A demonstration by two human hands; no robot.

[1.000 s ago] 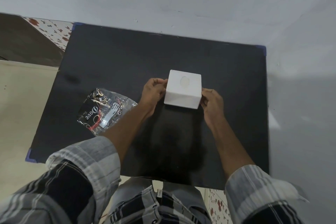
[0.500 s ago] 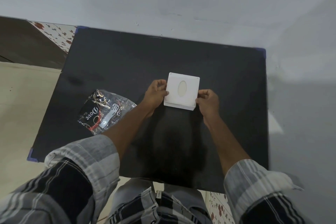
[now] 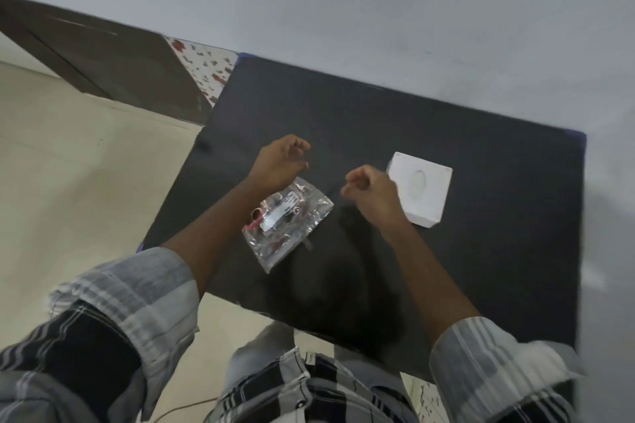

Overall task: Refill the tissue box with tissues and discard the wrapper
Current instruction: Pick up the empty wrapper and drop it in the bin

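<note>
White tissue box [image 3: 420, 188] now released on table [image 3: 481, 251], both hands, left hand [image 3: 280, 161] and right hand [image 3: 371, 189], loosely curled, empty, moving to wrapper [image 3: 287, 222] for discarding.

Head cam, angled down, close.

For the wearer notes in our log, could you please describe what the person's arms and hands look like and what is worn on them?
Both hands, the left hand and the right hand, are bare, with no gloves, rings or watch visible. The forearms are uncovered; each plaid sleeve, grey and white with black bands, is rolled up near the elbow.
</note>
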